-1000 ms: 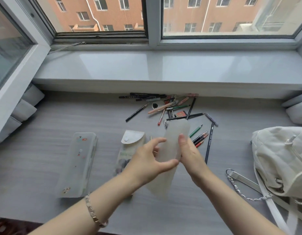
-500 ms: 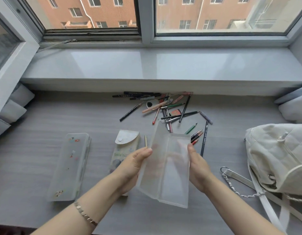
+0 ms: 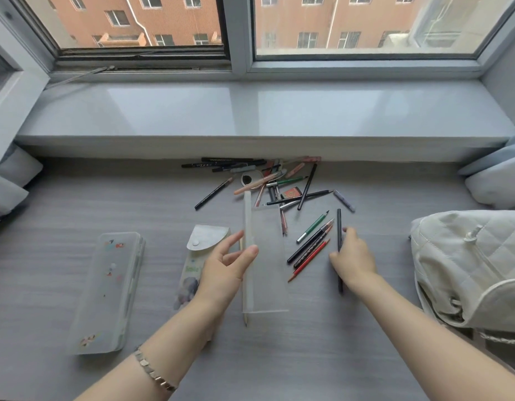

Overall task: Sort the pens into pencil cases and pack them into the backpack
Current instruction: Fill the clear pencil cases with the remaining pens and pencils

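A clear plastic pencil case (image 3: 265,256) lies open on the grey surface, its lid standing upright along the left edge. My left hand (image 3: 225,266) holds that lid with thumb and fingers. My right hand (image 3: 351,256) is to the right of the case, its fingers closed around a long black pencil (image 3: 339,224). Several pencils, red, black and green (image 3: 311,250), lie between the case and my right hand. A heap of pens (image 3: 267,180) lies further back under the sill. A white quilted backpack (image 3: 470,267) rests at the right.
A frosted hard pencil case (image 3: 106,290) lies shut at the left. A soft pouch with a snap flap (image 3: 198,250) lies partly under my left hand. A window sill (image 3: 250,111) runs across the back. Cushions (image 3: 496,180) sit at both sides.
The clear case went from held shut in both hands to open and lying on the surface. My right hand let go of it and moved right onto the black pencil.
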A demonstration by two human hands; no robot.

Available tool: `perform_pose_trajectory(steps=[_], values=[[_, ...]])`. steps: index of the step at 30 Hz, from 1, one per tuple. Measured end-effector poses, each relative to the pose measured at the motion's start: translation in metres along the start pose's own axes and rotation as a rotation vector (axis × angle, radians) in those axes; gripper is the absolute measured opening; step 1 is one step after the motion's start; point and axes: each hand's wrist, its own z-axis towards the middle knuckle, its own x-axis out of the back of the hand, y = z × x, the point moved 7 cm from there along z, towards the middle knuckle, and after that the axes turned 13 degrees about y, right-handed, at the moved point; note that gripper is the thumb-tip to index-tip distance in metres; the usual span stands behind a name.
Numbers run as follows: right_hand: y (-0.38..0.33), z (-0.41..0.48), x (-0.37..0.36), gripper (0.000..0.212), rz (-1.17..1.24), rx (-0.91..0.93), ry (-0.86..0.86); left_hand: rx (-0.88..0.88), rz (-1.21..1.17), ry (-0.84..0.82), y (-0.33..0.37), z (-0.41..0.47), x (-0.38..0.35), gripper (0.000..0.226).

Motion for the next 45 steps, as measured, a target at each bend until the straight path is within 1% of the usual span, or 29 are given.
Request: perform_pose_trajectory(steps=[3, 5, 9, 11, 13, 16, 18, 20, 22, 24, 25, 26, 28, 29, 30, 32, 36, 39, 41, 42, 44, 45], values=[[0.004, -0.011, 0.009, 0.055, 0.233, -0.046, -0.040, 0.004, 0.032, -0.001, -0.006, -0.001, 0.002, 0.038], [0.000, -0.023, 0.019, 0.055, 0.405, -0.058, -0.049, 0.007, 0.053, 0.014, -0.012, -0.001, 0.003, 0.036], [-0.045, -0.063, 0.029, 0.044, 0.672, 0.094, -0.194, 0.015, 0.059, -0.015, -0.023, -0.006, -0.003, 0.035], [-0.064, -0.081, 0.026, 0.047, 0.685, 0.193, -0.235, 0.017, 0.053, -0.039, -0.025, -0.009, -0.008, 0.041], [-0.077, -0.092, 0.019, 0.045, 0.613, 0.280, -0.255, 0.007, 0.049, -0.052, -0.025, -0.012, -0.011, 0.041], [-0.088, -0.100, 0.012, 0.034, 0.508, 0.400, -0.224, -0.013, 0.046, -0.053, -0.024, -0.012, -0.009, 0.038], [-0.089, -0.102, 0.013, 0.030, 0.514, 0.421, -0.222, -0.031, 0.050, -0.031, -0.022, -0.010, -0.004, 0.037], [-0.088, -0.102, 0.016, 0.032, 0.541, 0.457, -0.229, -0.042, 0.049, -0.001, -0.020, -0.007, 0.001, 0.036], [-0.086, -0.101, 0.023, 0.038, 0.553, 0.561, -0.216, -0.043, 0.039, 0.014, -0.019, -0.003, 0.005, 0.037], [-0.086, -0.100, 0.033, 0.037, 0.566, 0.639, -0.193, -0.039, 0.030, 0.027, -0.019, 0.000, 0.008, 0.041], [-0.086, -0.097, 0.038, 0.036, 0.611, 0.622, -0.185, -0.041, 0.031, 0.032, -0.019, 0.001, 0.010, 0.042], [-0.085, -0.093, 0.044, 0.034, 0.687, 0.557, -0.185, -0.042, 0.035, 0.035, -0.019, 0.003, 0.011, 0.041], [-0.083, -0.084, 0.050, 0.027, 0.877, 0.350, -0.197, -0.046, 0.041, 0.031, -0.018, 0.003, 0.010, 0.039], [-0.083, -0.080, 0.050, 0.023, 0.929, 0.263, -0.205, -0.050, 0.047, 0.024, -0.018, 0.003, 0.009, 0.038], [-0.083, -0.077, 0.047, 0.020, 0.929, 0.201, -0.217, -0.053, 0.051, 0.015, -0.017, 0.002, 0.007, 0.038], [-0.087, -0.076, 0.033, 0.020, 0.832, 0.128, -0.252, -0.062, 0.046, -0.006, -0.016, -0.001, 0.003, 0.039], [-0.089, -0.083, 0.000, 0.030, 0.476, 0.087, -0.337, -0.088, 0.037, -0.033, -0.014, -0.005, -0.004, 0.039], [-0.094, -0.088, -0.011, 0.021, 0.434, 0.090, -0.398, -0.088, 0.041, -0.004, -0.012, -0.001, -0.003, 0.036], [-0.096, -0.077, -0.006, 0.012, 0.470, 0.083, -0.337, -0.072, 0.034, 0.029, -0.011, 0.004, 0.000, 0.036], [-0.093, -0.064, -0.001, 0.010, 0.475, 0.069, -0.255, -0.069, 0.027, 0.041, -0.010, 0.006, 0.001, 0.038], [-0.077, -0.030, 0.008, 0.013, 0.389, 0.020, -0.080, -0.067, 0.013, 0.054, -0.009, 0.008, 0.003, 0.042], [-0.067, -0.015, 0.011, 0.019, 0.299, -0.005, -0.031, -0.064, 0.003, 0.056, -0.009, 0.009, 0.003, 0.042]])
